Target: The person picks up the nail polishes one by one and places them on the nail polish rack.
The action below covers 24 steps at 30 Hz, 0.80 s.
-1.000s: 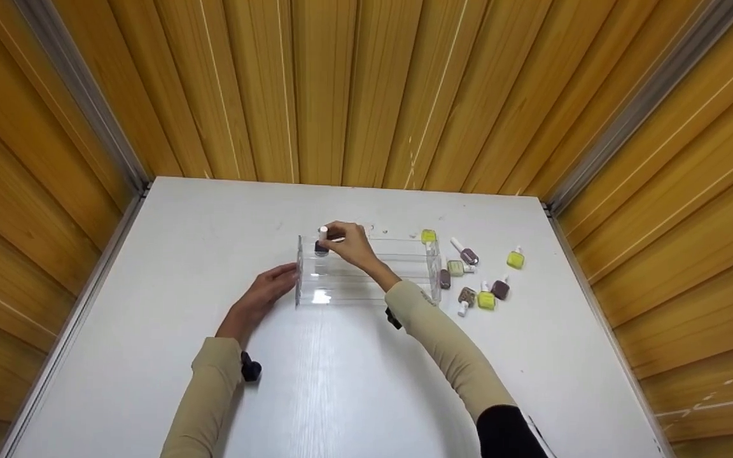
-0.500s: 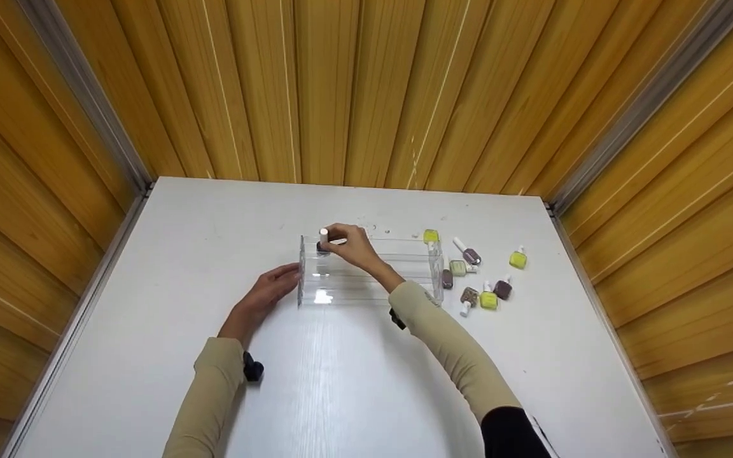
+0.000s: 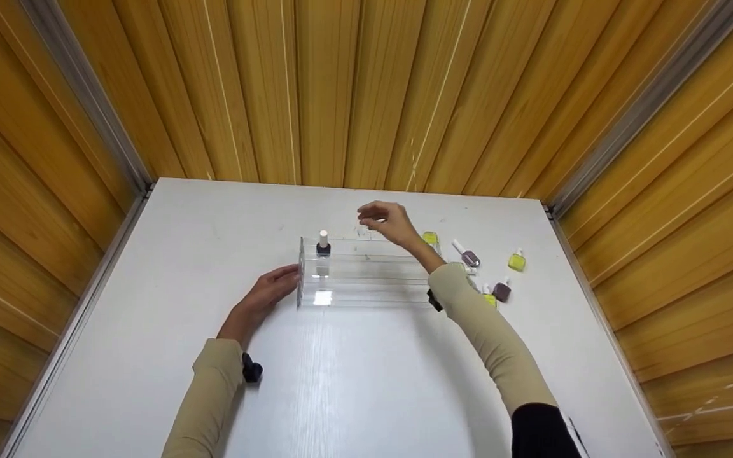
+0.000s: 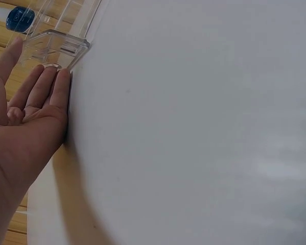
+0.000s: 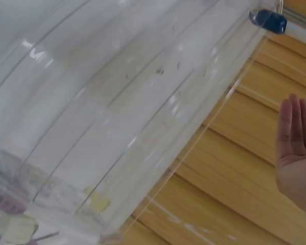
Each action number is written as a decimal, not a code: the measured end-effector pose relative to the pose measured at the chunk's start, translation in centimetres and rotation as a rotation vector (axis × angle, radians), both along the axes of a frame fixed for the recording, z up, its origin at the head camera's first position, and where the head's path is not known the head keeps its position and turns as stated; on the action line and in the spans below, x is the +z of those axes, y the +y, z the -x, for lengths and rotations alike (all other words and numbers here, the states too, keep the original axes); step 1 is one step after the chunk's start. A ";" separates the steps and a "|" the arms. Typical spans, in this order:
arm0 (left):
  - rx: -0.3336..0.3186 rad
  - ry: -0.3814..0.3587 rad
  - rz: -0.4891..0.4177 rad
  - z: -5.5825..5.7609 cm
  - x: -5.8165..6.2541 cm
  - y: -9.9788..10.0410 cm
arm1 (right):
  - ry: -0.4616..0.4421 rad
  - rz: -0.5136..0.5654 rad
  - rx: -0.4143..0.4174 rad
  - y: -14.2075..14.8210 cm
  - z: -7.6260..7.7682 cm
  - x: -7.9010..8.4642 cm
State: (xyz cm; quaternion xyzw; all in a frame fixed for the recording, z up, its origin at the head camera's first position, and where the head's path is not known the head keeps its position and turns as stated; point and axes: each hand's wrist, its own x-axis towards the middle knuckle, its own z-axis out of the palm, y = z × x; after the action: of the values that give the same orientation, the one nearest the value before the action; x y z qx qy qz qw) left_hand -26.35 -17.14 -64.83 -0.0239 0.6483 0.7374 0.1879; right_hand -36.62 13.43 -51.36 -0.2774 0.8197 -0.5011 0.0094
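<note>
A clear acrylic stepped rack (image 3: 366, 273) stands on the white table (image 3: 341, 381). One dark blue nail polish bottle (image 3: 322, 245) with a white cap stands upright at the left end of its top step, seen also as the bottle (image 4: 21, 18) and the bottle (image 5: 267, 19) in the wrist views. My left hand (image 3: 271, 289) rests with straight fingers (image 4: 45, 84) against the rack's left end (image 4: 55, 46). My right hand (image 3: 384, 219) hovers above the rack's back edge, fingers relaxed and empty, as the right hand (image 5: 296, 145) also shows.
Several nail polish bottles, yellow (image 3: 516, 259) and purple (image 3: 468, 254), lie scattered on the table right of the rack. Wooden slatted walls (image 3: 366, 89) enclose the table at the back and both sides.
My right hand has let go of the dark blue bottle, which now stands alone on the top step, and has lifted away to the right. The left hand has stayed put.
</note>
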 end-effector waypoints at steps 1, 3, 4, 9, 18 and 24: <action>0.000 0.000 -0.006 0.0 -0.1 0.1 | 0.006 0.025 -0.019 1.2 0.2 0.1; -0.011 0.004 -0.008 0.1 -0.1 0.3 | 0.010 0.064 -0.067 3.8 0.5 0.2; -0.013 0.004 -0.010 0.1 -0.1 0.3 | 0.012 0.079 -0.093 5.1 0.6 0.2; -0.005 0.011 -0.016 0.1 -0.2 0.4 | -0.048 0.086 -0.246 10.9 0.3 0.7; -0.008 0.017 0.020 0.2 -0.2 0.4 | -0.170 -0.007 -0.464 18.4 0.3 -1.0; -0.007 -0.003 0.023 0.2 -0.2 0.5 | -0.170 -0.071 -0.641 21.3 0.9 -4.8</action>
State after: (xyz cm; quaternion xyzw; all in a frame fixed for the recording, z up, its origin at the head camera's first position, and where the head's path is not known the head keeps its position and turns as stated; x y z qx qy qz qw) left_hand -26.59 -16.60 -65.03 -0.0249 0.6566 0.7293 0.1910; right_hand -37.52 34.78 -56.13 0.0380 0.8785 -0.4710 -0.0708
